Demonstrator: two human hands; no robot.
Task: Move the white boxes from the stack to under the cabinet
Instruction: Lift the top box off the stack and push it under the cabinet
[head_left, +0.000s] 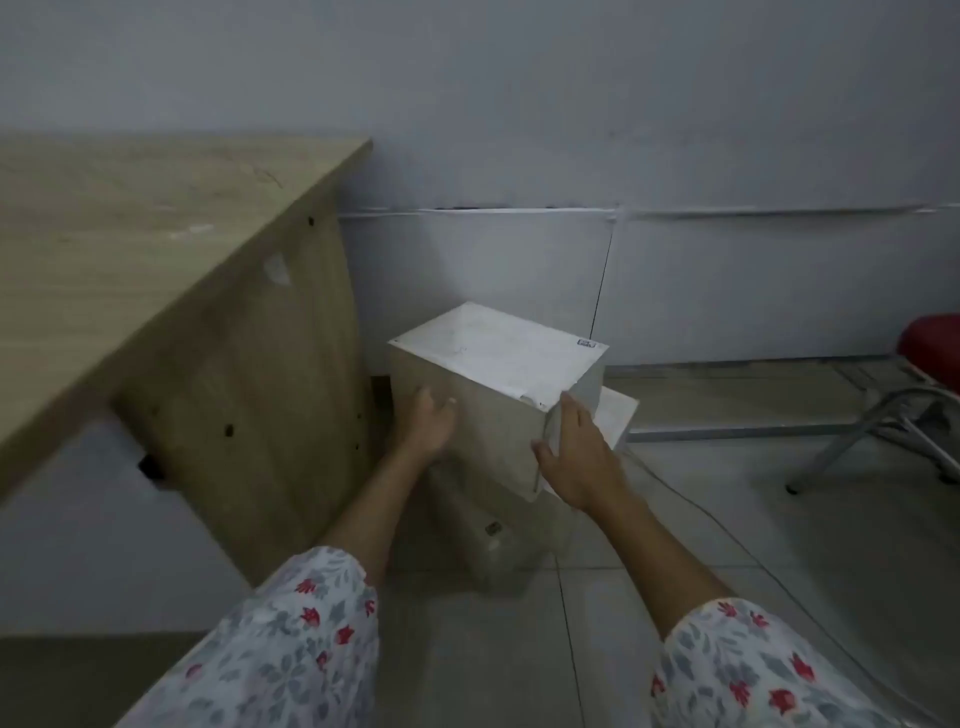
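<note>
Left hand (434, 421) spread flat on the near-left face of the top white box (498, 374), right hand (574, 457) open against its near-right corner edge, so both palms press it without closing round anything. That box sits skewed atop the stack (493, 540) on the floor, straight ahead of both hands and equally near each. The wooden cabinet (249, 395) stands just to the left, so the carry looks leftward.
</note>
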